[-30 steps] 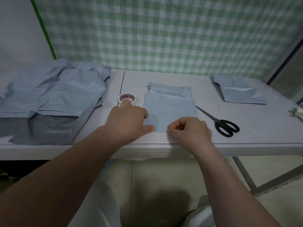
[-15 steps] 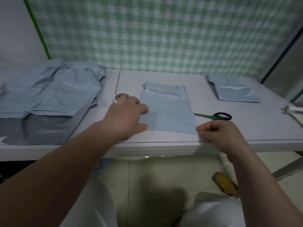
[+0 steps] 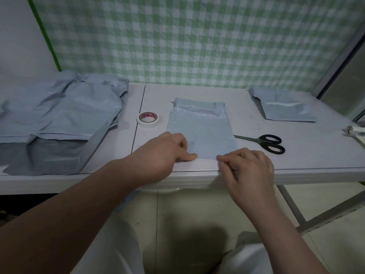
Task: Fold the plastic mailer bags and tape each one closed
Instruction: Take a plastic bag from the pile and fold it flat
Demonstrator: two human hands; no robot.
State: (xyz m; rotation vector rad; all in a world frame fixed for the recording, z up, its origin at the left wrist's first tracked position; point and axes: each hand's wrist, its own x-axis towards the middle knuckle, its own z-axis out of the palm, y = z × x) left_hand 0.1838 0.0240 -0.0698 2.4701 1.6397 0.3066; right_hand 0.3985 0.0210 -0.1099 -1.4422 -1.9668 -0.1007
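Note:
A pale blue mailer bag [image 3: 201, 131] lies flat in the middle of the white table [image 3: 308, 155], its open mouth facing the back. My left hand [image 3: 164, 153] sits on the bag's near-left corner, fingers curled on top and thumb along its near edge. At the near-right corner, my right hand [image 3: 248, 167] pinches the bag between thumb and forefinger. A roll of white tape [image 3: 148, 118] lies left of the bag, apart from both hands.
Black-handled scissors [image 3: 264, 142] lie right of the bag. A heap of unfolded grey-blue mailers [image 3: 59, 115] covers the table's left part. One folded mailer [image 3: 284, 108] rests at the back right. A white roll [image 3: 354, 132] shows at the right edge. A green checked cloth hangs behind.
My left hand drew back from the tape roll to the bag's near-left corner. My right hand went out toward the scissors, then came back to the near-right corner.

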